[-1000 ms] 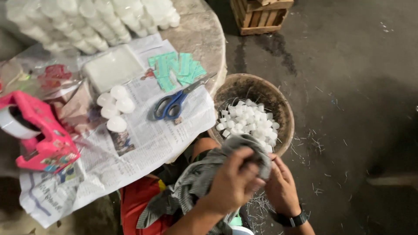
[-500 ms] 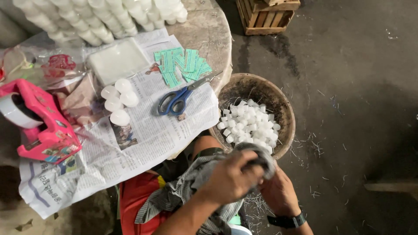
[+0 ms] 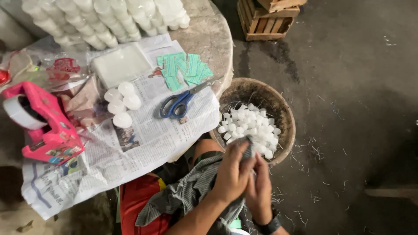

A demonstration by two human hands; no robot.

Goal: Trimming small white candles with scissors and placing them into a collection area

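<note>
**A:** Seen from above: a person seated at the edge of a round stone tabletop (image 3: 204,37), both hands meeting over a grey striped cloth (image 3: 187,196). What are the hands doing with it?

**B:** The left hand (image 3: 230,176) wraps the cloth's bunched end, fingers curled tight around it. The right hand (image 3: 260,187), a dark watch (image 3: 270,226) on its wrist, presses in from 3 o'clock, fingers closed against the same bunch. Whether something small sits inside the cloth I cannot tell; the fabric hides it.

**A:** And where does the cloth lie?

**B:** Draped across the lap at 6 o'clock of the frame, its gripped end lifted just at the near rim of the basket (image 3: 285,119).

**A:** The basket's contents?

**B:** A heap of small white pieces (image 3: 250,126), set on the floor within arm's reach, likely so the hands can work straight over it.

**A:** The tabletop?

**B:** Spread with newspaper (image 3: 143,143), seemingly to keep the surface clean. Blue-handled scissors (image 3: 176,105) lie at its 3 o'clock side, green paper slips (image 3: 183,69) fanned just beyond them, four white round caps (image 3: 121,104) near the middle, a pink tape dispenser (image 3: 43,124) at 9 o'clock, stacked white cups (image 3: 104,19) at 12 o'clock.
</note>
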